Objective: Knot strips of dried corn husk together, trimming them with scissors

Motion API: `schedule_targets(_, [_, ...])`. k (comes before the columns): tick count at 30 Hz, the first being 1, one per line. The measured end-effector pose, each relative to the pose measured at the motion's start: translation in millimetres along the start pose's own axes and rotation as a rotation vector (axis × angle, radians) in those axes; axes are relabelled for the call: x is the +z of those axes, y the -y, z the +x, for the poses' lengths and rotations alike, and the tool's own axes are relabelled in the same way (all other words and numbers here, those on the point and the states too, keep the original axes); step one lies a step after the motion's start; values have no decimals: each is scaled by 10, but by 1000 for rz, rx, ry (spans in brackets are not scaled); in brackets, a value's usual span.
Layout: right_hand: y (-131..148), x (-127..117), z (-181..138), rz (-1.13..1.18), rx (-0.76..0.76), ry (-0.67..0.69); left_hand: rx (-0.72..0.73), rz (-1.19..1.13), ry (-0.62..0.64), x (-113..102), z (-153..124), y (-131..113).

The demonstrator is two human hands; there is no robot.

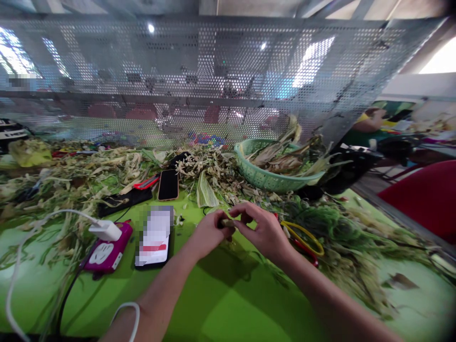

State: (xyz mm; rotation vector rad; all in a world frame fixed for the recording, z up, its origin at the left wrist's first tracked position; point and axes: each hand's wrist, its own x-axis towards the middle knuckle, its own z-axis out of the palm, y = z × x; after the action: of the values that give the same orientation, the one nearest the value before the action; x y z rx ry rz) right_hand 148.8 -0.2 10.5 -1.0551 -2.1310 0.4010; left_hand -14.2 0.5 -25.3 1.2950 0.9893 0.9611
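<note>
My left hand [213, 232] is closed over the green tabletop [228, 304], its fingers curled round a small tan-green piece of plant material, perhaps husk [227, 222]. From the other side my right hand [259, 230] pinches the same piece between thumb and fingertips. Most of the piece is hidden by the fingers. Just beyond my hands a pale husk leaf [206, 191] lies by a heap of shredded husk [213, 166]. Right of my right hand is a tool with yellow and red loop handles [305, 237], partly covered by my wrist.
A green basket [278, 178] of dry husks stands at the back right. On the left lie a lit phone [155, 237], a dark phone [168, 185] and a purple power strip [107, 251] with a charger [107, 230] and cable. Green fibres [327, 223] spread rightward. Perforated metal screen [199, 80] behind.
</note>
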Motion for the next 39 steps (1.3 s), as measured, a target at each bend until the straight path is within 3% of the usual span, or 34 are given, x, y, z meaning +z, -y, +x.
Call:
schedule_targets(10, [-5,85,-24,-5,-29,26,43,-38,93,1,-9,-12])
schedule_targets(17, [-14,-21,15,40,-35,-39,-14,5,-3,-15,-20,-38])
schedule_targets(21, [-39,-66,45,33,-5,41,-15,105,-59,-43,-17,-43])
schedule_targets(31, [18,21,23,-10,-1,108,-1,135,-21,-4,-20,-13])
schedule_targets(39, [-76,9,32,152,109,-60,-39,-77,-101,19,-14,-76])
